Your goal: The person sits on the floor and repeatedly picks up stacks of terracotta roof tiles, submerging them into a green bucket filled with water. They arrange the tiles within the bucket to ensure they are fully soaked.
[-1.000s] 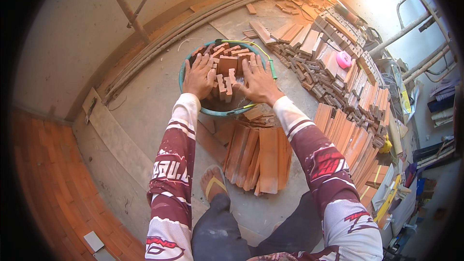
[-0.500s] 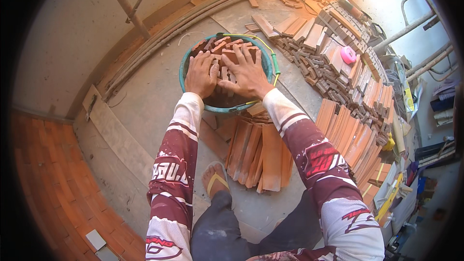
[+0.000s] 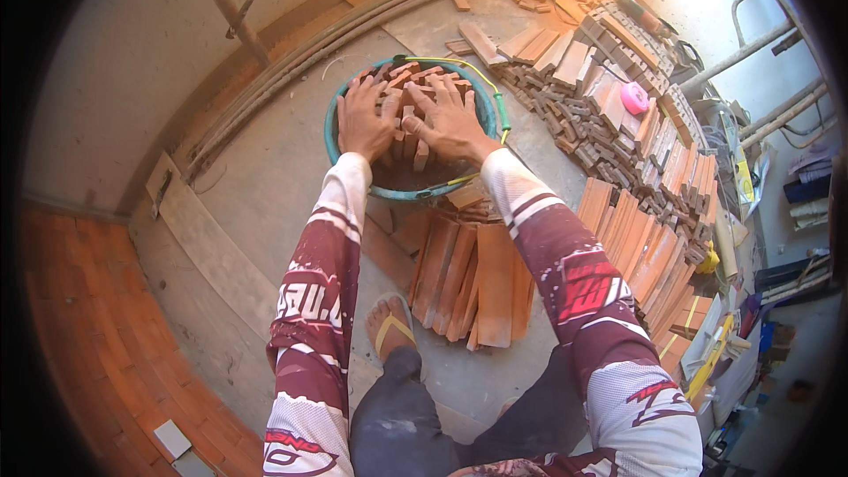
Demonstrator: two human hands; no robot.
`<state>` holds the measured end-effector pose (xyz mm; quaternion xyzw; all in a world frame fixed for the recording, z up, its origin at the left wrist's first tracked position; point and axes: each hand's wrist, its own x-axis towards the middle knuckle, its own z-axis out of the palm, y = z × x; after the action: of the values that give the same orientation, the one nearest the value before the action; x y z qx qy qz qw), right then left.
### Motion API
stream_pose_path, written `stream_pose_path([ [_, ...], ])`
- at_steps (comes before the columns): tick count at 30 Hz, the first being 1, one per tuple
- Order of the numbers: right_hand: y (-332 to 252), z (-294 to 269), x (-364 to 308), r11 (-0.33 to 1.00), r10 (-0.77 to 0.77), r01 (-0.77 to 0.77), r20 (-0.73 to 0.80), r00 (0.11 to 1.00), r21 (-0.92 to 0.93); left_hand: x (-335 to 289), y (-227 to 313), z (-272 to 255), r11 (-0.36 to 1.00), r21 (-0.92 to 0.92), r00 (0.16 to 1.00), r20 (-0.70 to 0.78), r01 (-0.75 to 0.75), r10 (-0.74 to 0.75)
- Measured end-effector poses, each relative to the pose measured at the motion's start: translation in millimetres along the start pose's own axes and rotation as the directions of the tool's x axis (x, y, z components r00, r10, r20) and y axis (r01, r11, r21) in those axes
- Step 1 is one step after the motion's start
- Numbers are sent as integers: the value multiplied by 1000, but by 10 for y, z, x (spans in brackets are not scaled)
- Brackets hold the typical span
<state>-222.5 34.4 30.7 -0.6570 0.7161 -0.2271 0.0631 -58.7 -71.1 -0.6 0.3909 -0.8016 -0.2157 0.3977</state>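
A round green-blue bucket (image 3: 331, 131) stands on the floor ahead of me, filled with broken terracotta tile pieces (image 3: 420, 156). Over its left side, my left hand (image 3: 366, 121) rests on the pieces with fingers stretched out. My right hand (image 3: 452, 126) lies on them at the right, its fingers spread and its thumb pointing toward the left hand. Both palms face down, so what lies under them is hidden. A yellow cord handle with a green grip (image 3: 501, 110) hangs along the bucket's right rim.
Close below the bucket sits a stack of long terracotta tiles (image 3: 459, 278). A larger heap of stacked tiles (image 3: 609, 106) runs along the right, with a pink round object (image 3: 634, 98) on top. Metal scaffold poles (image 3: 738, 57) stand at the far right. A board (image 3: 208, 225) lies at left.
My hands have shifted slightly; the right fingers have drawn a little closer together and more pieces show between the hands. The bucket appears slightly further left and higher in view.
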Motion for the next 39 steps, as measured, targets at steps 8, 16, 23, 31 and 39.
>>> stream_pose_path([
  [8, 518, -710, -1262, 970, 71, 23, -375, 924, 241, -442, 219, -522, 930, 365, 994, 74, 49, -81],
  [16, 639, -804, -2567, 958, 255, -204, -276, 927, 202, -605, 402, -482, 996, 86, 996, 86, 31, -39],
  [23, 876, -898, -2702, 950, 310, -275, -319, 896, 151, -687, 584, -369, 965, 240, 991, 104, -107, 84],
  [31, 1934, -1162, -3029, 806, 542, -591, -434, 720, 28, -676, 342, -316, 984, 127, 992, 20, -127, 126],
  [39, 2381, -937, -3007, 710, 577, -643, -285, 765, -287, -724, 308, -356, 977, 170, 990, 93, -125, 111],
])
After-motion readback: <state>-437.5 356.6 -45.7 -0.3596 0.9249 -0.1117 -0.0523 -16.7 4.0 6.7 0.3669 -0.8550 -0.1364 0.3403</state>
